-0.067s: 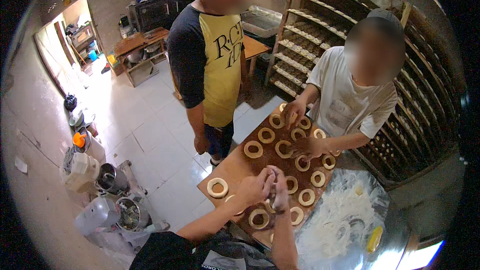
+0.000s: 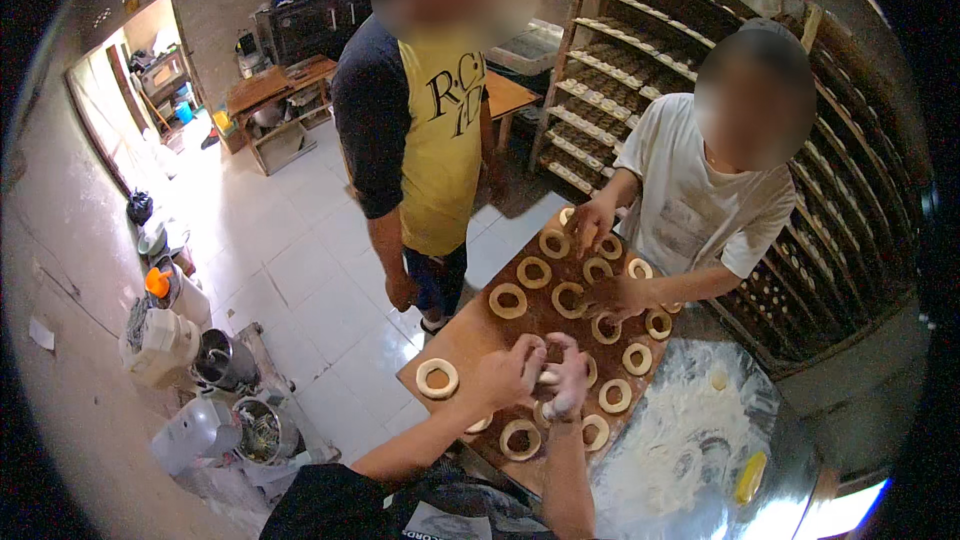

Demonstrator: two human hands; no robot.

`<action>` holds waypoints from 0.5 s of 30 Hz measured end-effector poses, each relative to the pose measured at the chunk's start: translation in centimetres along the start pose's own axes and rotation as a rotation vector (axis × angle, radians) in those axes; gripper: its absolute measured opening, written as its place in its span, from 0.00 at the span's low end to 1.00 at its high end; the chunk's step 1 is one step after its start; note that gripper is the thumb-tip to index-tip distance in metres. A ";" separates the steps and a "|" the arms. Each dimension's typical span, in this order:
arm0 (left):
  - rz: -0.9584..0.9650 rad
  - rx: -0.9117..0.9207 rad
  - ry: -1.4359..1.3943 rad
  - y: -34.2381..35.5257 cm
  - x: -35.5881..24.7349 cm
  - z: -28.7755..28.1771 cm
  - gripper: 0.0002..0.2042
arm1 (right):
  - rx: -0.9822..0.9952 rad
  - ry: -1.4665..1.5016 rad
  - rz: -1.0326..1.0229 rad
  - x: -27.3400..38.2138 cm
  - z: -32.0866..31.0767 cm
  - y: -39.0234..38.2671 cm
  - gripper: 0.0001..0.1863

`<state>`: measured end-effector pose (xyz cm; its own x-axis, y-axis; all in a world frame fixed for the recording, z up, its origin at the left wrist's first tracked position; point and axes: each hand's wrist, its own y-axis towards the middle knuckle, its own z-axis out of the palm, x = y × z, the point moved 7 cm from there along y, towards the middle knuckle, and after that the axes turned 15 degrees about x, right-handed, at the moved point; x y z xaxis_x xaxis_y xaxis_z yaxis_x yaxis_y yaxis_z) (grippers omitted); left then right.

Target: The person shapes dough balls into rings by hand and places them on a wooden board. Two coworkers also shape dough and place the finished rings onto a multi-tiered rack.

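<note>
My left hand (image 2: 505,375) and my right hand (image 2: 566,378) meet over a wooden board (image 2: 452,340) dotted with several dough rings (image 2: 437,378). Their curled fingers grip a small pale piece of dough (image 2: 548,377) between them; floury white shows on the right fingers. Facing me, a co-worker in a white T-shirt (image 2: 690,200) reaches both hands over the rings at the board's far side. To the right of the board lies a metal surface dusted with flour (image 2: 680,420).
A person in a yellow T-shirt (image 2: 435,160) stands beyond the board. Racks of trays (image 2: 615,70) line the back right. Buckets and mixers (image 2: 225,360) crowd the left wall. A doorway (image 2: 140,40) is at back left. A yellow tool (image 2: 750,480) lies at lower right.
My fingers have shifted around the dough piece, with the right ones rising and spreading a little. The co-worker's hands have moved slightly.
</note>
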<state>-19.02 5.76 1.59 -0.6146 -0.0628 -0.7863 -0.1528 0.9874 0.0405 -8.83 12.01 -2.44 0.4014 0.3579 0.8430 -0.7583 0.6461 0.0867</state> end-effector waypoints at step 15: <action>-0.513 0.011 0.490 5.3 14.5 -8.0 0.31 | -0.173 -1.224 0.388 -3.9 0.1 9.6 0.43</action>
<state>-34.91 8.90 -4.65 -0.7452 -0.5760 -0.3361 -0.5101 0.8170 -0.2691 -17.68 16.74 -4.85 -0.6264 -0.2457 0.7397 -0.6057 0.7508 -0.2635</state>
